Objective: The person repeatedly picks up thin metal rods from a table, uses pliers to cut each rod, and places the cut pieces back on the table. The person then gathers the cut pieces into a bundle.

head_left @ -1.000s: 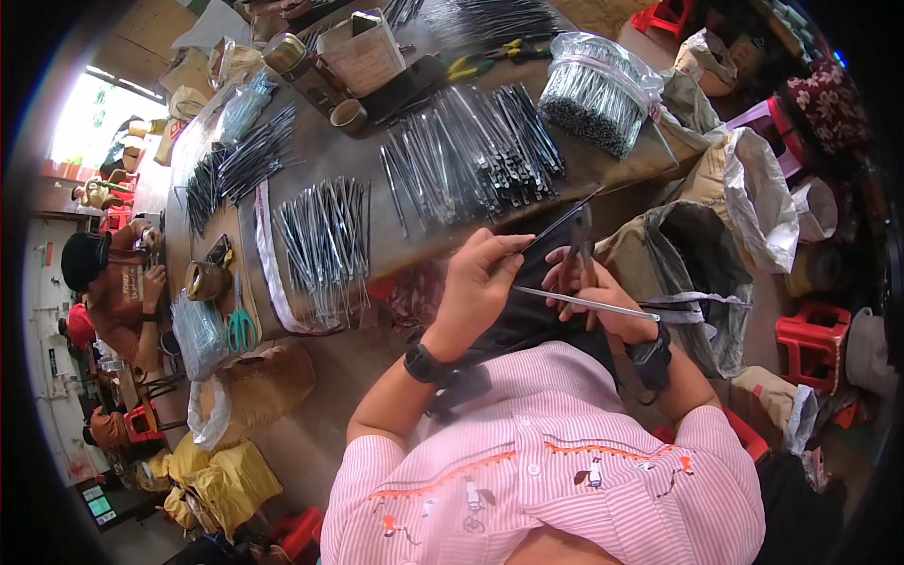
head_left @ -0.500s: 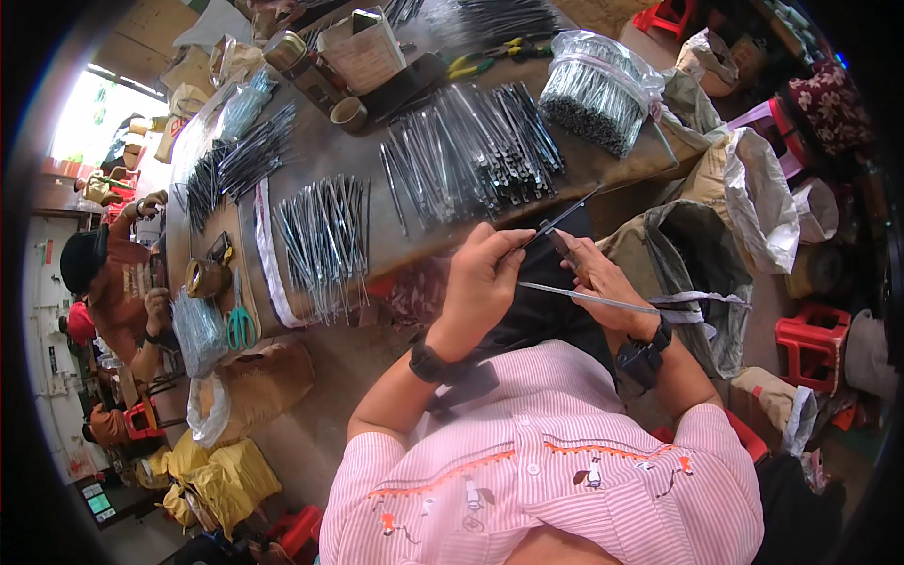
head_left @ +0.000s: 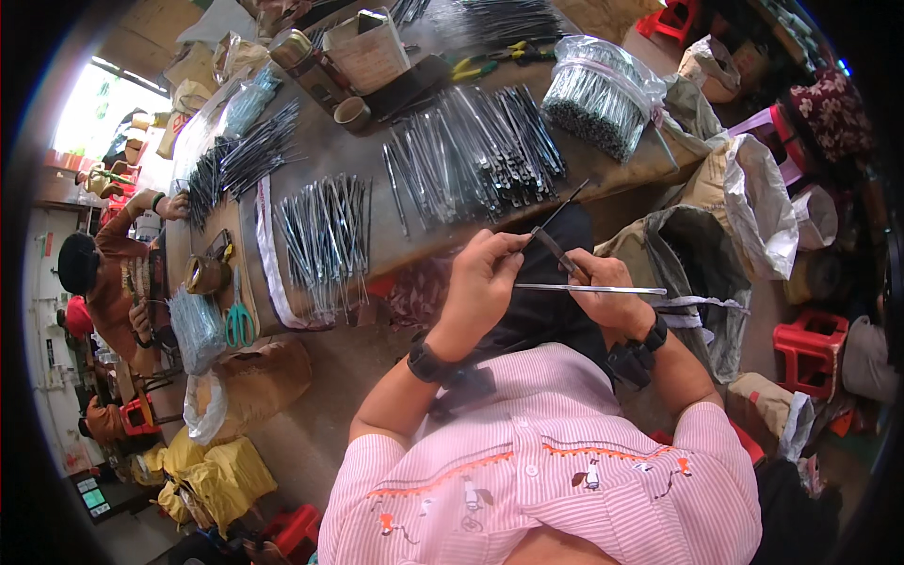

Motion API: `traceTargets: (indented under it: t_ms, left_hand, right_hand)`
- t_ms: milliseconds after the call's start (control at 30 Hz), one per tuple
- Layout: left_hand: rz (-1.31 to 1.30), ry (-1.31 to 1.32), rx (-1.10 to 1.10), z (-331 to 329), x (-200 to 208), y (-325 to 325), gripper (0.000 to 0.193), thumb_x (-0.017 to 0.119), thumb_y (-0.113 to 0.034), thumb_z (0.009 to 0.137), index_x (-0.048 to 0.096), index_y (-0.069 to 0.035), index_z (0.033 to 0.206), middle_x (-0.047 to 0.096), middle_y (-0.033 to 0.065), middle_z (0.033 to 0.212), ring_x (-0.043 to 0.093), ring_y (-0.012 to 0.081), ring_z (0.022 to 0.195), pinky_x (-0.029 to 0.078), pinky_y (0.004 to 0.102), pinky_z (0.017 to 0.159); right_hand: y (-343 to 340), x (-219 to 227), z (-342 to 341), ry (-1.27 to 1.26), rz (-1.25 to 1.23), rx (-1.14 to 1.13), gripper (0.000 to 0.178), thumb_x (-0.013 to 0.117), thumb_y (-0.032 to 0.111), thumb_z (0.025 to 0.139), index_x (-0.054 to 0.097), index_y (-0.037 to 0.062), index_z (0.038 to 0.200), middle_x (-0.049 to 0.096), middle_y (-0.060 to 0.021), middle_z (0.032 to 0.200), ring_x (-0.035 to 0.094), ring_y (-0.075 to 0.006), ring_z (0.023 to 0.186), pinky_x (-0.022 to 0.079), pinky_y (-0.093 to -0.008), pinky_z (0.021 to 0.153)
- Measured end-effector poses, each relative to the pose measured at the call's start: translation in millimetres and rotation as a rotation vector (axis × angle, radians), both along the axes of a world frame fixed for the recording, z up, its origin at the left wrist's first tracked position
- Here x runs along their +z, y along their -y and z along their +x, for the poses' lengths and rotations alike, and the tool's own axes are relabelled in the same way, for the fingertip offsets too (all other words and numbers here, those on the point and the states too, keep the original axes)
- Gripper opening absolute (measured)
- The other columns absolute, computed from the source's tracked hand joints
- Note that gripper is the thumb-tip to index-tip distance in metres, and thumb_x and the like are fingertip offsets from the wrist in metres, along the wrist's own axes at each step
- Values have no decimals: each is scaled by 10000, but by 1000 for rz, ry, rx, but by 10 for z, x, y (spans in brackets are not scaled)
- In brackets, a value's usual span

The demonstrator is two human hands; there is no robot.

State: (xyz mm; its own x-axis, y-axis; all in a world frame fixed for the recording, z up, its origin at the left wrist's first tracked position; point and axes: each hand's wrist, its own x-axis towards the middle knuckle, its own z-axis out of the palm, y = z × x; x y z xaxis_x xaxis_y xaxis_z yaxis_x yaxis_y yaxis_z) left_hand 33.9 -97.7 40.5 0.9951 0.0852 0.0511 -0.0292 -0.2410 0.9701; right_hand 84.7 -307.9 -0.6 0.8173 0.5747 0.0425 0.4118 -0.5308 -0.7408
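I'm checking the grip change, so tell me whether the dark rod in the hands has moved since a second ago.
Yes. The dark rod now tilts up toward the table edge, its tip near the laid-out rods; earlier it sat lower and more upright between the hands.

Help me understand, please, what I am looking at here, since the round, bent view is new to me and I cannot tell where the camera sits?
The camera sits on a person's head and looks down, and its wide lens bends the straight edges. The pink striped shirt is the wearer's own. Their left hand pinches one end of a thin dark metal rod; their right hand grips it lower down, along with a silver rod that sticks out sideways. On the brown worktable lie rows of similar thin metal pieces, a bagged bundle of rods and green scissors. Other people sit at the left edge.
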Motion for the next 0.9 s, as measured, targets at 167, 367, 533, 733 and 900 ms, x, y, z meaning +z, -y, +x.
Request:
traceTargets:
  t_ms: [167, 367, 533, 733, 900]
  left_hand:
    - [120, -50, -30, -57, 114, -110, 312, 641, -87, 875, 642, -26, 1181, 508, 55, 845, 525, 129, 758, 436, 257, 697]
    - [387, 41, 84, -216, 162, -278, 326, 680, -109, 841, 661, -30, 1156, 509, 94, 834, 531, 218, 769, 451, 309, 711]
    - [457, 54, 261, -288, 0, -525, 243, 644, -51, 850, 686, -12, 1086, 525, 127, 784, 543, 254, 728, 444, 328, 687]
    - [801, -11, 714, -379, -345, -1529, 252, 561, -132, 880, 674, 33, 1033, 606, 239, 893, 591, 397, 854, 464, 456, 753]
    - [1009, -295, 783, -443, -625, -1987, 297, 585, -186, 860, 663, 36, 1043, 584, 268, 935, 565, 428, 895, 459, 480, 820]
  right_hand:
    - [-57, 11, -13, 43, 7, -5, 225, 545, 103, 755, 588, 86, 975, 581, -184, 674, 592, -400, 662, 457, -475, 600]
    - [-218, 63, 39, -52, -9, -18, 250, 525, 127, 766, 583, 68, 1002, 595, -192, 727, 593, -406, 705, 459, -484, 643]
    - [-343, 58, 53, -133, 64, 66, 399, 521, 116, 770, 542, 61, 1165, 636, -144, 847, 615, -368, 816, 478, -430, 738]
    - [-256, -30, 101, -409, 268, -35, 438, 507, 47, 776, 536, 59, 1214, 618, -75, 794, 605, -199, 690, 481, -312, 673]
    - [-208, -71, 83, -509, 473, -81, 472, 447, 13, 775, 528, 44, 1239, 581, -50, 785, 556, -99, 661, 429, -224, 578]
